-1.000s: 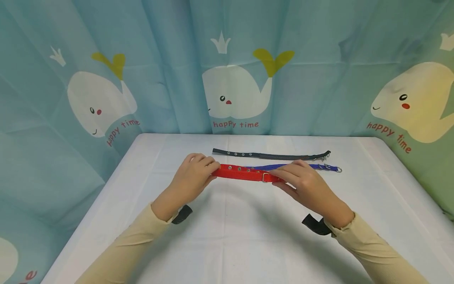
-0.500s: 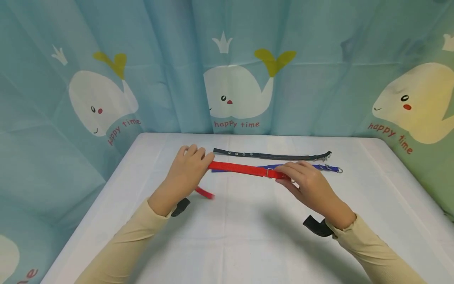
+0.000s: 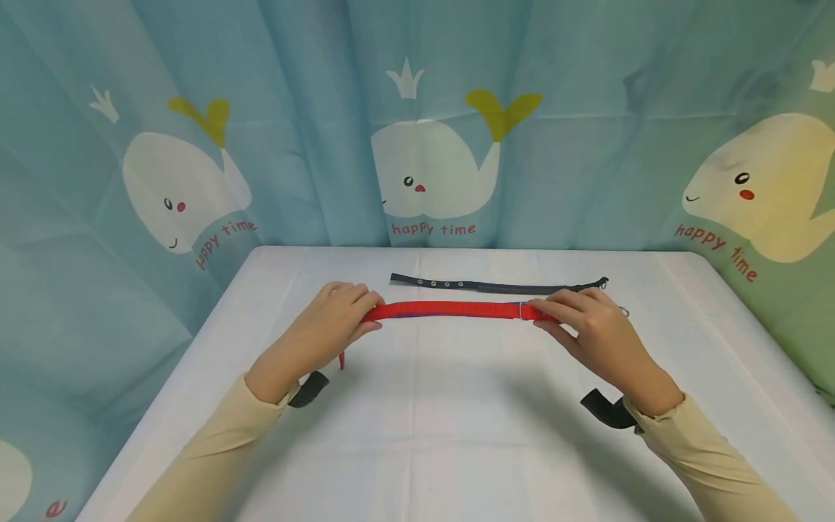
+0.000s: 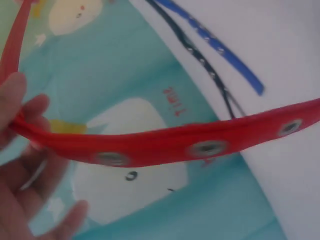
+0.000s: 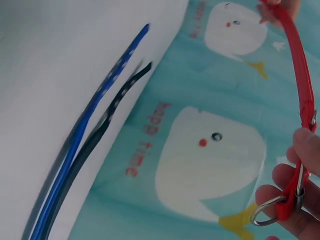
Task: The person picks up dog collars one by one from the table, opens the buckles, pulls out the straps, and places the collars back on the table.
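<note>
A red collar (image 3: 450,309) is stretched level above the white table between both hands. My left hand (image 3: 326,326) pinches it partway along, and its loose end hangs below. In the left wrist view, metal eyelets show along the collar (image 4: 160,147) beside the left fingers (image 4: 37,107). My right hand (image 3: 590,330) pinches the buckle end; in the right wrist view a metal D-ring (image 5: 265,212) sticks out by those fingers. A blue collar (image 4: 225,52) lies behind, mostly hidden by the red one in the head view. Farther back lies a black collar (image 3: 509,288) with eyelets.
The white-covered table (image 3: 417,435) ends at a back edge against a light blue curtain (image 3: 313,145) printed with whales. Black straps (image 3: 607,409) show under both wrists.
The hands have moved apart, drawing the red collar out straight. Its eyelet end, earlier folded along the front, now hangs below the left hand. The blue and black collars lie still.
</note>
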Demonstrator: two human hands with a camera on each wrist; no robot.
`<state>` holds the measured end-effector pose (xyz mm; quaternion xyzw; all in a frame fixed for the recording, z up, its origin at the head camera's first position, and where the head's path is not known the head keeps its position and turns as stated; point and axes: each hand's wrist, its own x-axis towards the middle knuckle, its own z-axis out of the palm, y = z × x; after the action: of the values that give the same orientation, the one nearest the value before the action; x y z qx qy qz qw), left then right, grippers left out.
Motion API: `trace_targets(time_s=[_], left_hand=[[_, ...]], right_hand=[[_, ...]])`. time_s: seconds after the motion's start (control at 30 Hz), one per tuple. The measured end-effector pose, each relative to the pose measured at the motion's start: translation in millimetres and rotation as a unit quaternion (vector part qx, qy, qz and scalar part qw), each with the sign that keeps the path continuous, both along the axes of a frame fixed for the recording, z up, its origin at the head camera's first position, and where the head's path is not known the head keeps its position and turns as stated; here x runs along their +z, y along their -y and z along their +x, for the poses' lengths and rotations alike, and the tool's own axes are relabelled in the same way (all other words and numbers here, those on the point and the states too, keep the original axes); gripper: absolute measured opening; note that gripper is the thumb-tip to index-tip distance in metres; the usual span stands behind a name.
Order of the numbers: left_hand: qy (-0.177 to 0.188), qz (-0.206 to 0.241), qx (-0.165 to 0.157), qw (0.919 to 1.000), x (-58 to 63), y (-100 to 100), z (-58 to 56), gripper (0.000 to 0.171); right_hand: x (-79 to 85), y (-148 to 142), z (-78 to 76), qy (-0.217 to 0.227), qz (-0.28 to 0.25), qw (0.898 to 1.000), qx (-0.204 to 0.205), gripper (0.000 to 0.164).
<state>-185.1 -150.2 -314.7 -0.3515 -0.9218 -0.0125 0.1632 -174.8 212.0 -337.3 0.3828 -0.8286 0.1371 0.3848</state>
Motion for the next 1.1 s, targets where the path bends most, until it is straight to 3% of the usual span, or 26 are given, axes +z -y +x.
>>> trace_targets(time_s=[0.07, 0.1, 0.2, 0.27, 0.43, 0.57, 0.7, 0.87, 1.1], left_hand=[[-0.004, 0.019, -0.023, 0.9996, -3.3, 4, 0.1, 0.032], [-0.01, 0.029, -0.037, 0.9988, -5.3, 5, 0.0, 0.035], [-0.038, 0.05, -0.079, 0.9949, -12.2, 10, -0.5, 0.041], [-0.057, 0.054, -0.1, 0.9918, -17.3, 14, -0.6, 0.045], [-0.073, 0.038, -0.112, 0.9903, -30.1, 25, 1.0, 0.055], [-0.049, 0.007, -0.11, 0.9927, -36.9, 24, -0.7, 0.057], [-0.016, -0.042, -0.099, 0.9941, -42.5, 12, -10.8, 0.058], [0.042, -0.084, -0.087, 0.9917, -57.2, -8, -29.1, 0.058], [0.134, -0.129, -0.036, 0.982, -73.7, -23, -47.5, 0.046]], right_hand=[[-2.4, -5, -0.5, 0.003, 0.019, 1.0, -0.011, 0.024], [-3.9, -7, -0.8, 0.007, 0.028, 0.999, -0.014, 0.026], [-9.1, -15, -2.4, 0.015, 0.052, 0.998, -0.02, 0.054], [-13.0, -23, -4.3, 0.018, 0.063, 0.998, -0.023, 0.057], [-24.3, -54, -9.3, 0.021, 0.079, 0.995, -0.05, 0.062], [-32.8, -80, -15.5, 0.041, 0.088, 0.992, -0.075, 0.07], [-42.2, -101, -23.7, 0.068, 0.1, 0.987, -0.106, 0.076], [-54.4, -118, -32.8, 0.095, 0.146, 0.976, -0.132, 0.021], [-64.8, -123, -47.7, 0.18, 0.224, 0.944, -0.165, 0.021]])
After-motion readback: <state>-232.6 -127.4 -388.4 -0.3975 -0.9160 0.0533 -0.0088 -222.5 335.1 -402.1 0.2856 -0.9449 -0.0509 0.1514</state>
